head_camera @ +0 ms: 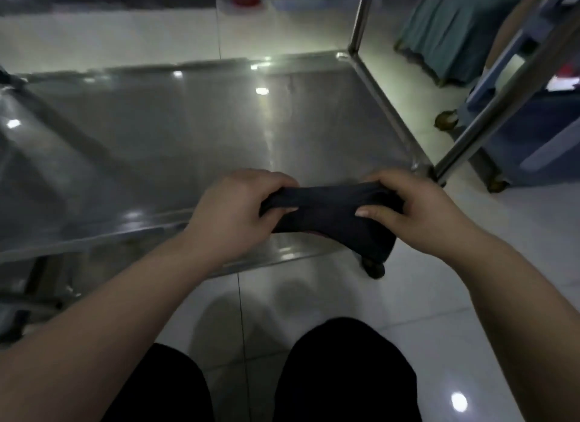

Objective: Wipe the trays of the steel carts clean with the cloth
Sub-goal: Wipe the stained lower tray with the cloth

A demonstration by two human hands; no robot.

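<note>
Knees: dark trousers (342, 371) at the very bottom, nearer the camera than the tray, over pale floor tiles (470, 311).
Left hand: left hand (232, 211) closed on the left end of the cloth, thumb on top, just above the tray's near edge.
Right hand: right hand (417, 211) clamped on the other end — both fists pulling the fabric taut between them.
Cloth: dark cloth (329, 214) bunched and stretched, held in the air over the tray's near right corner, not yet down on the steel.
Tray: steel tray (175, 145) spreads out beyond the hands, bare and shiny, with light glints across it.
Cart post: upright post (357, 22) rises from the tray's far right corner.
Beyond the tray: a blue cart (533, 132) stands to its right, blurred.
Risk: judging from here, a cloth left wadded would touch only a narrow strip and streak the steel — and leaning on the near edge could roll the cart away on its caster (373, 267).
</note>
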